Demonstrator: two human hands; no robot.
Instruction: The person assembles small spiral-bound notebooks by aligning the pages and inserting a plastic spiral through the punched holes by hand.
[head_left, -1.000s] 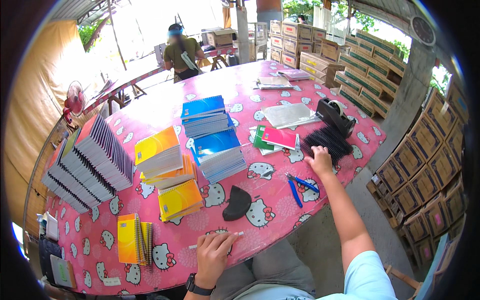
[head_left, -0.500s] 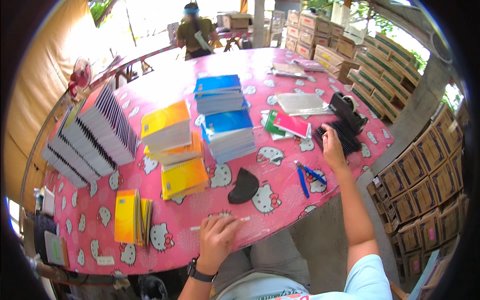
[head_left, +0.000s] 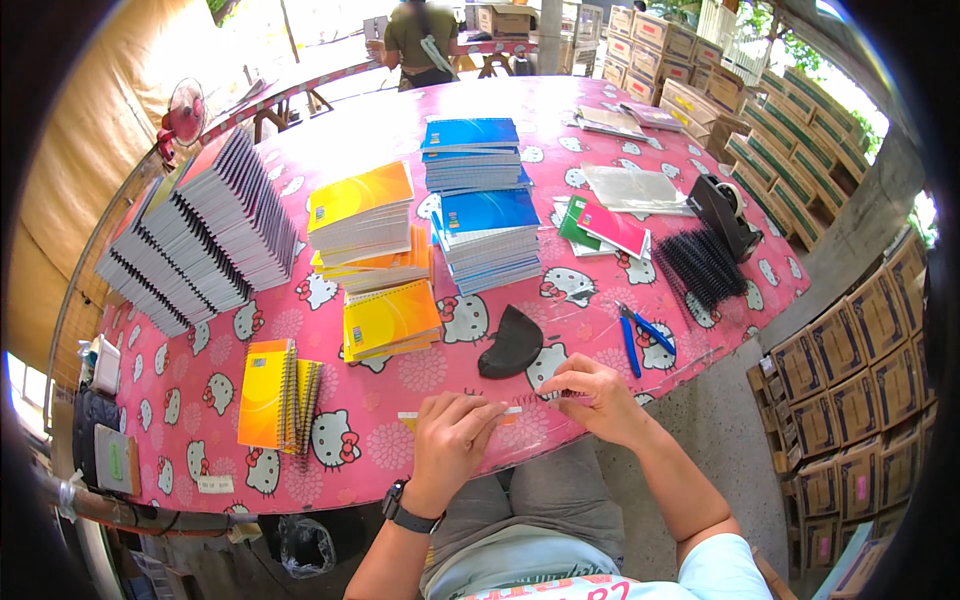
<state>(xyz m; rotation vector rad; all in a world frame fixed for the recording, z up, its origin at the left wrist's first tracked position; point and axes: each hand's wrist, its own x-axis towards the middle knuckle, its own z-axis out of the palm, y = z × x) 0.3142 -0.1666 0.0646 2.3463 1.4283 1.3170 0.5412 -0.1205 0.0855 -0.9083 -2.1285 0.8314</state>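
Near the table's front edge my left hand (head_left: 452, 440) is closed on a thin notebook (head_left: 409, 419), seen edge-on as a pale strip with a little yellow below. Just to its right, the fingers of my right hand (head_left: 597, 397) pinch a dark spiral binding coil (head_left: 533, 397). The coil reaches toward the notebook's edge; whether they touch I cannot tell. A black half-round piece (head_left: 511, 345) lies just beyond my hands. Blue-handled pliers (head_left: 633, 345) rest past my right hand, and a heap of black coils (head_left: 700, 270) lies farther right.
Yellow notebooks (head_left: 390, 320) and blue notebooks (head_left: 490, 250) stand in stacks, with tall spiral-bound stacks (head_left: 205, 240) at left. A black tape dispenser (head_left: 725, 215) sits at right. Cartons (head_left: 850, 370) line the right side. A person (head_left: 420, 45) is beyond the far table edge.
My right hand has come from the coil heap back toward my left hand, now with a coil in its fingers. My left hand still holds the notebook. The view has shifted slightly.
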